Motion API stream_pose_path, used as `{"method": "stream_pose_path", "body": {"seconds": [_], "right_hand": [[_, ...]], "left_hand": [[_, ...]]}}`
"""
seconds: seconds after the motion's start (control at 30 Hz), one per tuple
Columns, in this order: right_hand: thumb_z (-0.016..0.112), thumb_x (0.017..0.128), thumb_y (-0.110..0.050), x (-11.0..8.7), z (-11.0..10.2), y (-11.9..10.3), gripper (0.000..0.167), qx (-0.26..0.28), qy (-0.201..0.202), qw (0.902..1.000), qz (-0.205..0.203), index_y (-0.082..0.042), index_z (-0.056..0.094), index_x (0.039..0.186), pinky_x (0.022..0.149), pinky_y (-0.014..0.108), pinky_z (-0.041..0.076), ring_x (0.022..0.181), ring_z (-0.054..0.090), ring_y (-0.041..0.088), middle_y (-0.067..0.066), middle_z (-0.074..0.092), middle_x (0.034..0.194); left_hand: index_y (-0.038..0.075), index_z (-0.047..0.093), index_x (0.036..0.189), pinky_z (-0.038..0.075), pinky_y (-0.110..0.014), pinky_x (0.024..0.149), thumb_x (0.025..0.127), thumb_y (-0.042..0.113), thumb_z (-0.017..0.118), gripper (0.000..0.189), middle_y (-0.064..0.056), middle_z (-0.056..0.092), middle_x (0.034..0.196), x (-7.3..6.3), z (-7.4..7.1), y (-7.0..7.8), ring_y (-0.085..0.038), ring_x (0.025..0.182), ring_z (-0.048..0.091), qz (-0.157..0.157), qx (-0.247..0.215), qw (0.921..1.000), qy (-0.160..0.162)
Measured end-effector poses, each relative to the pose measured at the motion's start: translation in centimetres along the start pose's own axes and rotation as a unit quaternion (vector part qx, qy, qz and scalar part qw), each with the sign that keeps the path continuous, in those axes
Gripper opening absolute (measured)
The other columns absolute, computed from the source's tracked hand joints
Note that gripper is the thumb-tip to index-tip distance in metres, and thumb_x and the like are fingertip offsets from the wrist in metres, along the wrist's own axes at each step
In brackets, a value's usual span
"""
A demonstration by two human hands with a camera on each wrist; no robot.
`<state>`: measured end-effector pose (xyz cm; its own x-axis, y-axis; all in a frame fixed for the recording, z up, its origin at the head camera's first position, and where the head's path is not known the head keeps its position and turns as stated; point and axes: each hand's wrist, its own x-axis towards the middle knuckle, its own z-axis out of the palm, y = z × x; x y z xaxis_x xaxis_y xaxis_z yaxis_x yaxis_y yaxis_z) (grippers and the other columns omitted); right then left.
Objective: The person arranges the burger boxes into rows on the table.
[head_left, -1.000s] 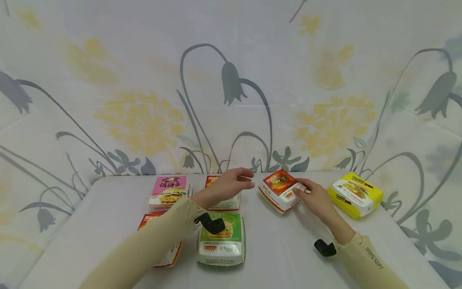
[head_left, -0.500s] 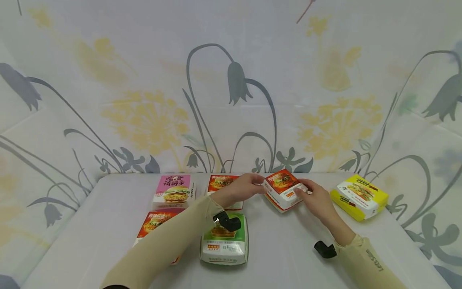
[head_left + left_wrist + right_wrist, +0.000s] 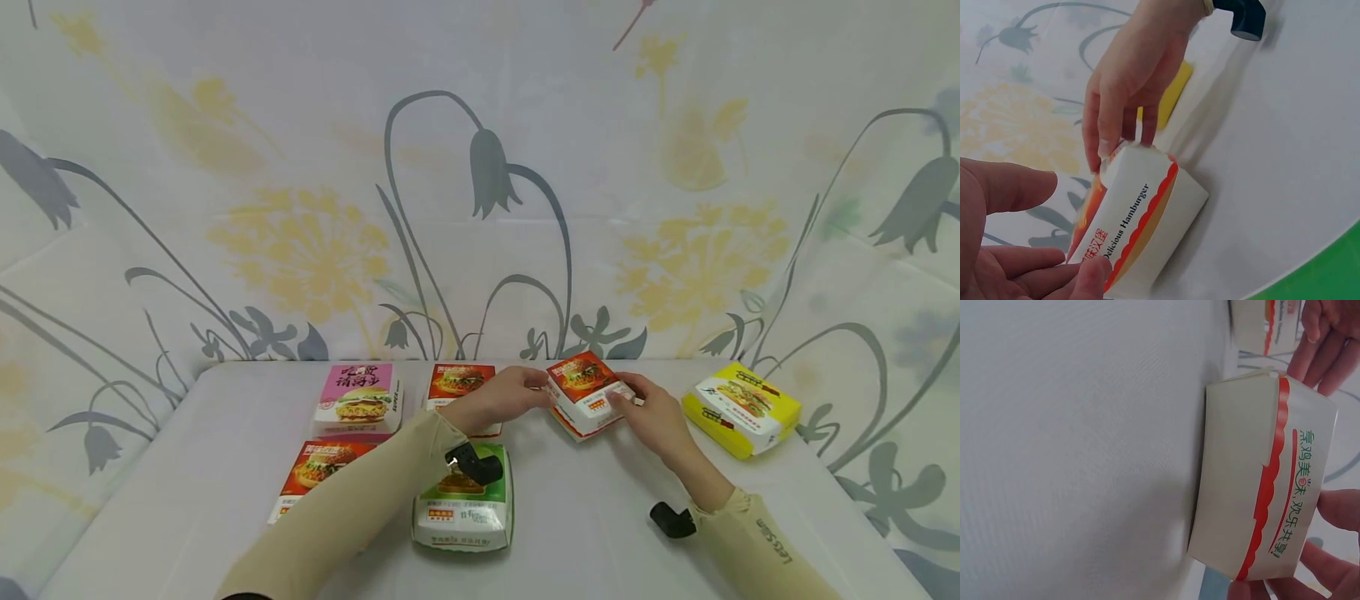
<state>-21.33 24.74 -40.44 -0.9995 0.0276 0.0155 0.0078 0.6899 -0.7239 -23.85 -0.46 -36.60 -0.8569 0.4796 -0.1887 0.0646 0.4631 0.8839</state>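
A red-and-white hamburger box [image 3: 581, 377] sits at an angle near the back of the table. My right hand [image 3: 660, 421] grips its right corner, thumb on the top edge and fingers at the side. From the left, my left hand [image 3: 501, 398] touches the box's side with fairly straight fingers, as the left wrist view also shows, where the box side [image 3: 1138, 212] reads "Delicious Hamburger". The box looks closed in the right wrist view. The lower parts of the right hand's fingers are partly hidden behind it.
Left of it stand a pink box [image 3: 358, 398], another red box [image 3: 459, 382], a green box [image 3: 462, 512] and a red box [image 3: 318, 471] partly covered by my left sleeve. A yellow box [image 3: 742, 408] lies at the right. A flowered cloth [image 3: 480, 250] hangs behind the table.
My left hand has moved right from above the second red box and now touches the box in my right hand. The right hand has kept its grip, almost in place.
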Motion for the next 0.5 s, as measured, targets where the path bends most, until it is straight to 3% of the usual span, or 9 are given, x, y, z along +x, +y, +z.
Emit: {"method": "stream_pose_path", "body": {"seconds": [0.5], "right_hand": [[0.06,0.099,-0.04,-0.78,-0.2,0.05,0.062,0.003,-0.01,0.9997,-0.022,-0.005,0.044,0.148,0.098,0.056,0.043,0.123,0.047,0.042,0.026,0.05,0.141]], "left_hand": [[0.008,0.052,0.143,0.045,-0.038,0.102,0.089,0.02,0.074,0.06,-0.006,0.055,0.139,0.43,0.37,-0.3,-0.024,0.13,0.051,0.022,0.038,0.999,0.012]]}}
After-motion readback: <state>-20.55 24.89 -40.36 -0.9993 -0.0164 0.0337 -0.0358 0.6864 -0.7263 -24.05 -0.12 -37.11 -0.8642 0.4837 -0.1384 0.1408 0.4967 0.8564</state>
